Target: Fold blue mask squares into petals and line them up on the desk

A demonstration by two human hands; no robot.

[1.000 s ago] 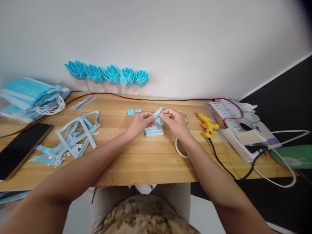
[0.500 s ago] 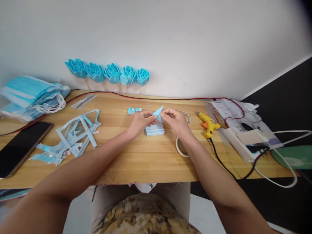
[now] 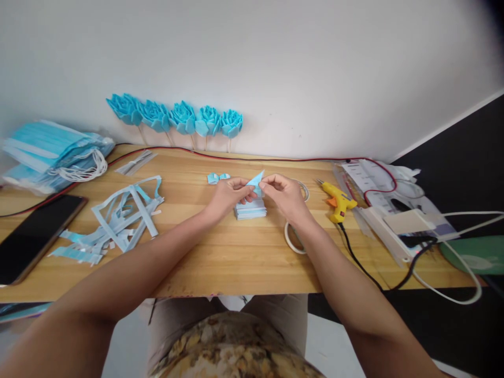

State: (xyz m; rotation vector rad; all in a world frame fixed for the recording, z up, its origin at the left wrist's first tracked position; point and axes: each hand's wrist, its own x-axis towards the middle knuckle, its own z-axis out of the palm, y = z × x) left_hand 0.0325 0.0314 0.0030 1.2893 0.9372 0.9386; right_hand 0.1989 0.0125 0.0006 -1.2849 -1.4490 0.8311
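Note:
My left hand (image 3: pixel 232 194) and my right hand (image 3: pixel 281 193) pinch a small folded piece of light blue mask fabric (image 3: pixel 256 180) between them, its pointed corner up and to the right. Just below it, a stack of cut blue fabric pieces (image 3: pixel 251 210) lies on the wooden table (image 3: pixel 220 268). Beyond my left hand sit a couple of small folded blue pieces (image 3: pixel 218 178). One roll of tape (image 3: pixel 290 239) lies partly under my right forearm, and another roll (image 3: pixel 304 190) shows behind my right hand.
Blue fabric flowers on sticks (image 3: pixel 183 118) lean against the wall. At left are bagged masks (image 3: pixel 47 147), a phone (image 3: pixel 35 236) and cut strips (image 3: pixel 126 215). To the right are a yellow glue gun (image 3: pixel 337 201), its black cord and a white power strip (image 3: pixel 384 236).
The view has shifted very slightly. Both hands keep their pinch on the folded fabric, with almost no visible movement.

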